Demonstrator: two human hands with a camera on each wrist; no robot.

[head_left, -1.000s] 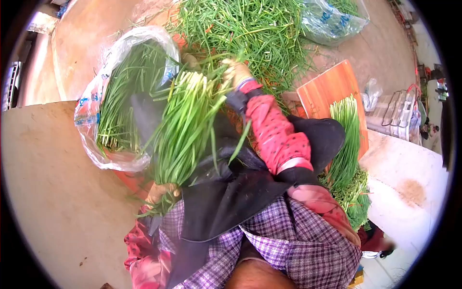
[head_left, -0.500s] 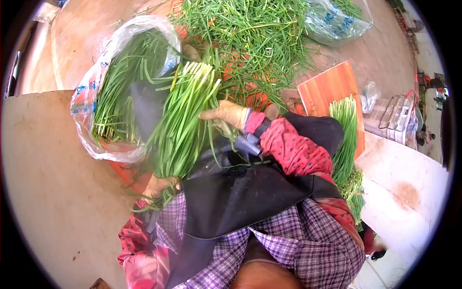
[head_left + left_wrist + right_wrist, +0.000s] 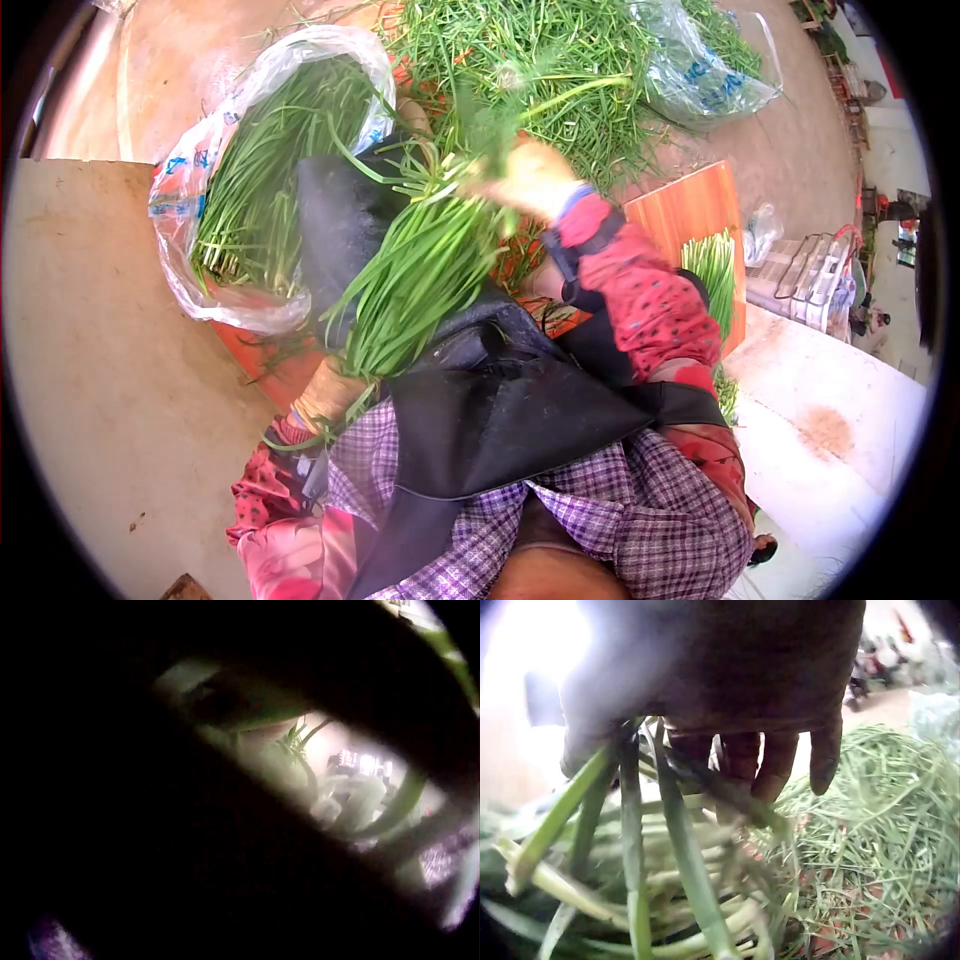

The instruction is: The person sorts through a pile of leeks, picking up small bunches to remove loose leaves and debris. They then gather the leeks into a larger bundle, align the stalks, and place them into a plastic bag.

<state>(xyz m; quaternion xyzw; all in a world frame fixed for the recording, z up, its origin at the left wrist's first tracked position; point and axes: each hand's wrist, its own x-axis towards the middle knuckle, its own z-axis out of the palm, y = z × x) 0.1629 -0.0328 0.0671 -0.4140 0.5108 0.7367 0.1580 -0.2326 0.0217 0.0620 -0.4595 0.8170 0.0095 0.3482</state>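
In the head view, my gloved left hand (image 3: pixel 330 392) grips a thick bunch of garlic chives (image 3: pixel 415 280) low on its leafy end, close to my lap. The bunch slants up and away, its pale cut ends toward the right hand. Blurred by motion, my right hand (image 3: pixel 535 182) is just beyond those ends and pinches a few loose chive leaves (image 3: pixel 682 847), which hang from between thumb and fingers in the right wrist view. The left wrist view is mostly dark, with a green leaf (image 3: pixel 405 806) crossing a bright gap.
A clear plastic bag (image 3: pixel 180 215) of chives stands at left. Ahead lies a large heap of loose chives (image 3: pixel 540 60), with another plastic bag (image 3: pixel 705 75) beside it. On the right, more bunched chives (image 3: pixel 712 270) lie against a wooden board (image 3: pixel 690 200).
My right hand came back to the bunch's side, then moved up and outward past the pale ends with leaves. The left hand keeps its grip; the bunch leans further right.
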